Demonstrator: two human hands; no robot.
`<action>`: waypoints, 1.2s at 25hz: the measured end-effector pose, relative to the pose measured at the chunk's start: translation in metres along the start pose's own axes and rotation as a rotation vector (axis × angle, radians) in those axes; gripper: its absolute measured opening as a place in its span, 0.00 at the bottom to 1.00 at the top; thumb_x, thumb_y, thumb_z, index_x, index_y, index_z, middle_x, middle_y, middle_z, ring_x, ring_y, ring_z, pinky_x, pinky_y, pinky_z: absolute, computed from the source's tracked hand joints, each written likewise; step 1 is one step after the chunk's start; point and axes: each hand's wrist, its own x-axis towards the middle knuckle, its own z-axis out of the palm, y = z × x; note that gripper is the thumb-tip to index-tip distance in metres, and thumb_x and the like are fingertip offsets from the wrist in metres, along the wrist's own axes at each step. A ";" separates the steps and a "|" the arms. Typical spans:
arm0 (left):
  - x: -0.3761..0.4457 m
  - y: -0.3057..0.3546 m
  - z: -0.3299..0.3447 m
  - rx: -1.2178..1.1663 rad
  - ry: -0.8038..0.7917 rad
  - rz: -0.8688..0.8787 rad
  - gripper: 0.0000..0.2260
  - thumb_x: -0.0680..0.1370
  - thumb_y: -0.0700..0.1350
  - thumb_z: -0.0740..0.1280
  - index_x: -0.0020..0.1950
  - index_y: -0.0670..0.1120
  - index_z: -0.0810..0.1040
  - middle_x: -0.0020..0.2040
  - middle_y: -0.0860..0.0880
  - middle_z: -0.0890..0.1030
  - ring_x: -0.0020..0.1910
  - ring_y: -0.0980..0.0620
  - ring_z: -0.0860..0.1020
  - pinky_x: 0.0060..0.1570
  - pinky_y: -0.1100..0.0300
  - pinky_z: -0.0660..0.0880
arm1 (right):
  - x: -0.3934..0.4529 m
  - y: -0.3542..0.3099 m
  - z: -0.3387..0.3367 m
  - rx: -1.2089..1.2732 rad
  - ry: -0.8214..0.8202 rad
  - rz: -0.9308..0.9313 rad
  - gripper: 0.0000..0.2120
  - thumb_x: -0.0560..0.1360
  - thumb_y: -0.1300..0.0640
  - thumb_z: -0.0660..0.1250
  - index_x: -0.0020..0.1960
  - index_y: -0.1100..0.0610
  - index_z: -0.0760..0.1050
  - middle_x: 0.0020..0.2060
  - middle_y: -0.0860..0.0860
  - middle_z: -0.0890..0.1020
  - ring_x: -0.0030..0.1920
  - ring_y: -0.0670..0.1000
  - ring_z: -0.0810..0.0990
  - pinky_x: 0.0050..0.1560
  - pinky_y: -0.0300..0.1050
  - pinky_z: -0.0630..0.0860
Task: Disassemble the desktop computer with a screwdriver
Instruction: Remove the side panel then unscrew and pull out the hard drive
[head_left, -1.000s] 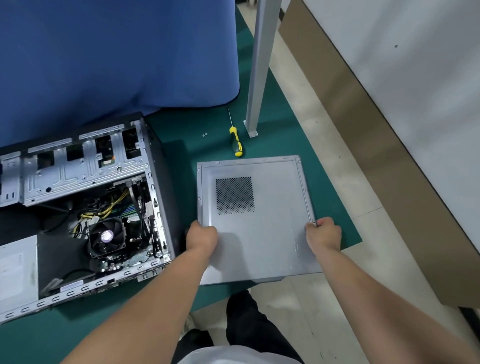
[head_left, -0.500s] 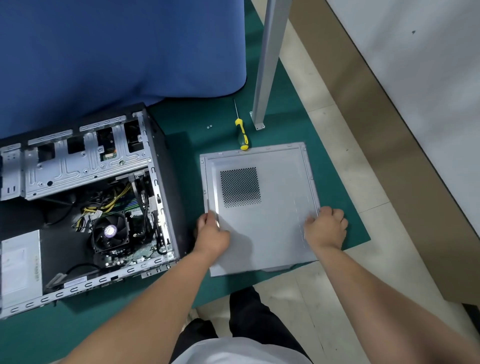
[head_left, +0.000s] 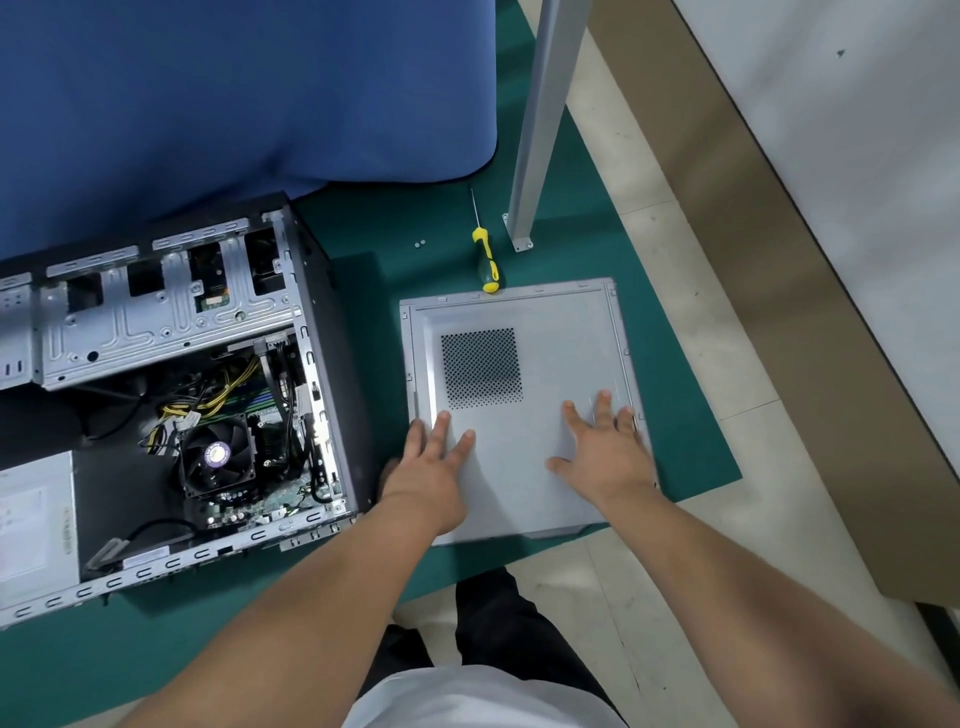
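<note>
Our left hand (head_left: 434, 462) and right hand (head_left: 605, 449) lie flat, fingers spread, on the side panel (head_left: 545, 332). The screwdriver (head_left: 484, 260) lies just beyond the panel's far edge, shaft pointing away; we judge the right hand slightly nearer. The open computer (head_left: 171, 389) sits to our left.

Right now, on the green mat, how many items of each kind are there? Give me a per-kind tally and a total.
Open computer case: 1
Removed side panel: 1
Yellow-and-green screwdriver: 1
Loose screws: 2
Total: 5
Both hands, left hand and right hand, lie flat on the panel.
</note>
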 end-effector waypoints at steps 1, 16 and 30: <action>-0.001 0.001 -0.005 0.026 -0.032 -0.008 0.46 0.72 0.37 0.57 0.82 0.64 0.37 0.81 0.56 0.29 0.81 0.44 0.32 0.76 0.41 0.60 | 0.000 -0.003 -0.003 -0.011 -0.020 0.007 0.42 0.80 0.36 0.62 0.83 0.44 0.42 0.82 0.59 0.39 0.81 0.68 0.43 0.79 0.61 0.56; -0.125 -0.204 -0.069 -0.527 0.990 0.169 0.17 0.80 0.41 0.65 0.68 0.53 0.79 0.63 0.53 0.82 0.63 0.51 0.77 0.63 0.56 0.73 | -0.037 -0.147 -0.077 0.574 -0.112 -0.226 0.34 0.81 0.35 0.59 0.82 0.50 0.59 0.78 0.49 0.68 0.76 0.52 0.68 0.76 0.46 0.62; -0.072 -0.331 -0.118 0.322 0.595 -0.096 0.56 0.72 0.24 0.64 0.81 0.62 0.33 0.84 0.44 0.40 0.79 0.25 0.48 0.71 0.22 0.55 | -0.075 -0.316 -0.108 0.339 0.014 -0.062 0.38 0.78 0.71 0.61 0.79 0.56 0.43 0.49 0.59 0.78 0.42 0.56 0.81 0.32 0.48 0.74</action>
